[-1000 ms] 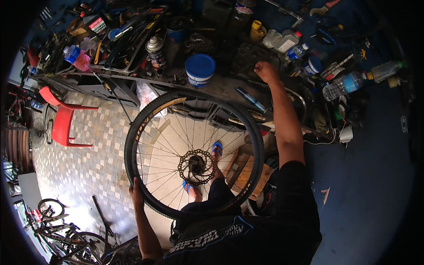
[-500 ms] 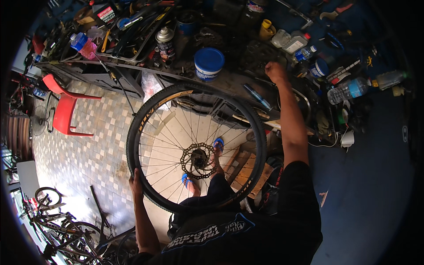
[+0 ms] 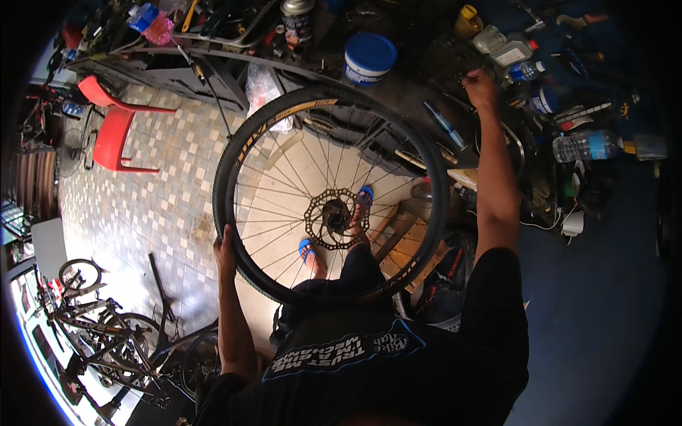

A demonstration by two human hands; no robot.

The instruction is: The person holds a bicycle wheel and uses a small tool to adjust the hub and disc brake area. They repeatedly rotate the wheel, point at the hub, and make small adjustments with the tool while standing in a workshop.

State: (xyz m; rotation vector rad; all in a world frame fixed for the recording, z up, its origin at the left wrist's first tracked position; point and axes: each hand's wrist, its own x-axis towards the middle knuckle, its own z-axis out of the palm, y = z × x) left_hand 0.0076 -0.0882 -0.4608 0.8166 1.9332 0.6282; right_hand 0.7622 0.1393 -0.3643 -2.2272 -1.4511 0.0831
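Observation:
My left hand (image 3: 225, 245) grips the left side of a bicycle wheel's black tyre (image 3: 223, 192), with the wheel held in front of my legs. The wheel has thin spokes, tan rim markings and a disc rotor (image 3: 317, 216) at its hub. My right hand (image 3: 480, 89) is over the dark, cluttered bench (image 3: 401, 96), fingers bent together among small dark items; what is in them I cannot make out. Near it are a blue-lidded white tub (image 3: 370, 53), a blue tube-shaped tool (image 3: 444, 124) and several plastic bottles (image 3: 526, 71).
A red chair (image 3: 114, 135) stands on the tiled floor at left. Bicycles (image 3: 106, 326) crowd the lower left. A wooden crate (image 3: 405, 245) sits low by my right foot. A spray can (image 3: 298, 25) and hand tools are on the bench; a blue surface (image 3: 590, 298) lies at right.
The whole view has shifted, so bench, wheel and both hands sit higher and further right in the picture. My left hand stays on the tyre; my right hand stays over the bench.

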